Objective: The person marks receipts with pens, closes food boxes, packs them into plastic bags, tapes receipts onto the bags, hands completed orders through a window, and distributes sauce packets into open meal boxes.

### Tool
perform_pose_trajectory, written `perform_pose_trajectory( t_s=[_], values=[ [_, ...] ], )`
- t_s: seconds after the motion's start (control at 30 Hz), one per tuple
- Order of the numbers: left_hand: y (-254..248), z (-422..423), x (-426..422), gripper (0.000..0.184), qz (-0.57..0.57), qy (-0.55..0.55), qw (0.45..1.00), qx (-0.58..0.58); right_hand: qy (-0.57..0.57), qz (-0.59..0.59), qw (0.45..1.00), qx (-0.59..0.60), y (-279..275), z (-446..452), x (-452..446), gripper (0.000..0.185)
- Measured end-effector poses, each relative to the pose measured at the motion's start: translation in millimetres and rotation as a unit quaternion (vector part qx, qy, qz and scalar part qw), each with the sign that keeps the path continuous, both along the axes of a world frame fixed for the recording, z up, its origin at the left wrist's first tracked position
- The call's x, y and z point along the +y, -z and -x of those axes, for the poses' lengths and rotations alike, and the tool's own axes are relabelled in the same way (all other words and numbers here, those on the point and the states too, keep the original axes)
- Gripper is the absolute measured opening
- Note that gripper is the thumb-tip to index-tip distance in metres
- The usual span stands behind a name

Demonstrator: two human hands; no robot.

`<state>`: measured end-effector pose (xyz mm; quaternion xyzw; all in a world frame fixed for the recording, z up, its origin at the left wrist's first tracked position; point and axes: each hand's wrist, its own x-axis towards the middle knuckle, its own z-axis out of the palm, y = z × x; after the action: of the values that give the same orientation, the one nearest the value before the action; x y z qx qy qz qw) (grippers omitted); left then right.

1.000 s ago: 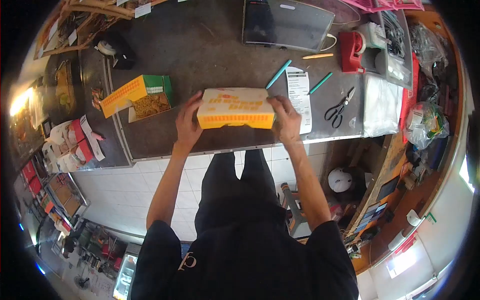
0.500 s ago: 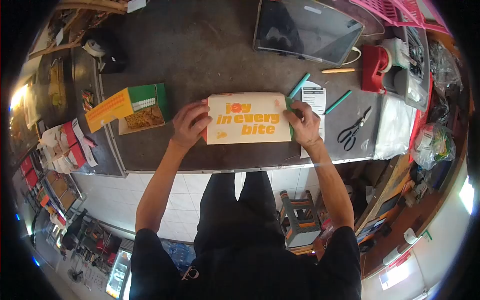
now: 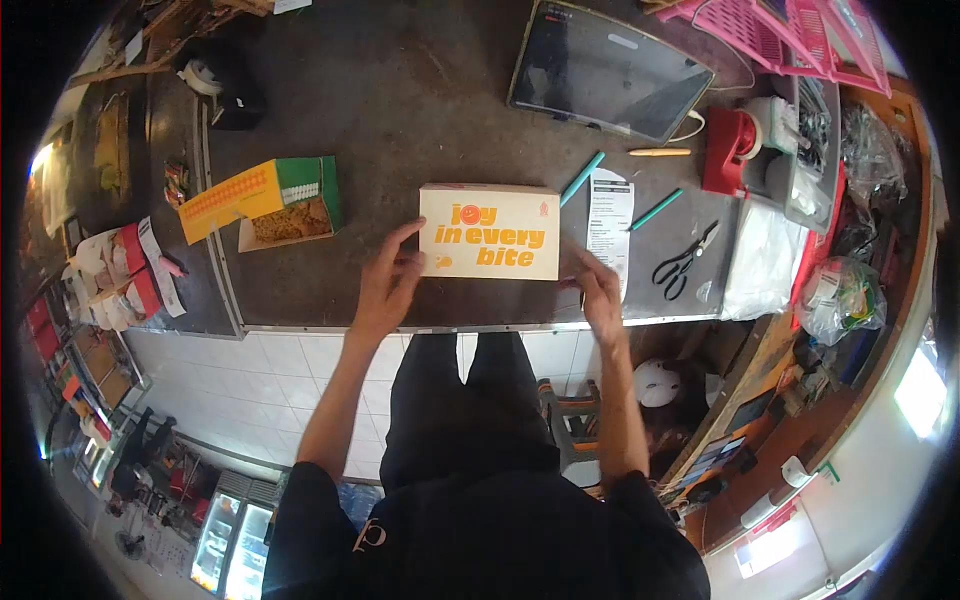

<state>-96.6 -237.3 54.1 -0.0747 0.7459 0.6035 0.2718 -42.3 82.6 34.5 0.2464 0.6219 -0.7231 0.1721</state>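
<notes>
The box (image 3: 489,233) is on the tabletop (image 3: 350,130), near the middle of its front edge, printed face up with "joy in every bite" showing. The left hand (image 3: 390,278) is half spread at the box's left side, its fingers parted and bent, with fingertips at the side of the box rather than wrapped around it. The right hand (image 3: 596,288) is narrower, its fingers curled and thumb low, just beside the box's right side; whether a fingertip touches the box I cannot tell. That hand covers part of the lower end of the receipt (image 3: 609,215). A teal pen (image 3: 582,180) lies between the box's far right corner and the receipt, with a green pen (image 3: 657,209) on the receipt's other side. Scissors (image 3: 680,268) lie toward the tabletop's front right corner. Left of the box, a carton (image 3: 230,203) stands open near the tabletop's left edge, food (image 3: 287,223) inside it.
</notes>
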Motion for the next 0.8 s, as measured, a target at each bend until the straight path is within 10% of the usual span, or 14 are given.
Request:
perform_pose_trajectory(
  t_s=[0.23, 0.43, 0.53, 0.7, 0.8],
  values=[
    [22.4, -17.0, 21.2, 0.071, 0.017, -0.149, 0.989, 0.015, 0.05, -0.094, 0.989, -0.101, -4.2, 3.9, -48.5, 0.054],
    [43.8, -23.5, 23.8, 0.061, 0.337, -0.046, 0.915, 0.216, -0.024, -0.345, 0.937, 0.038, 18.1, -0.5, -48.8, 0.059],
    [45.7, -20.6, 38.9, 0.046, 0.207, -0.125, 0.966, 0.09, -0.049, -0.496, 0.865, 0.057, 26.9, 3.2, -70.3, 0.051],
    [32.0, -16.9, 43.5, 0.034, 0.039, -0.259, 0.962, -0.072, 0.116, -0.002, 0.993, 0.038, 17.0, -1.2, -67.7, 0.045],
    [34.0, -33.9, 28.4, 0.031, -0.076, -0.27, 0.95, -0.139, 0.072, -0.035, 0.994, 0.078, 8.4, 0.3, -48.5, 0.039]
  ],
)
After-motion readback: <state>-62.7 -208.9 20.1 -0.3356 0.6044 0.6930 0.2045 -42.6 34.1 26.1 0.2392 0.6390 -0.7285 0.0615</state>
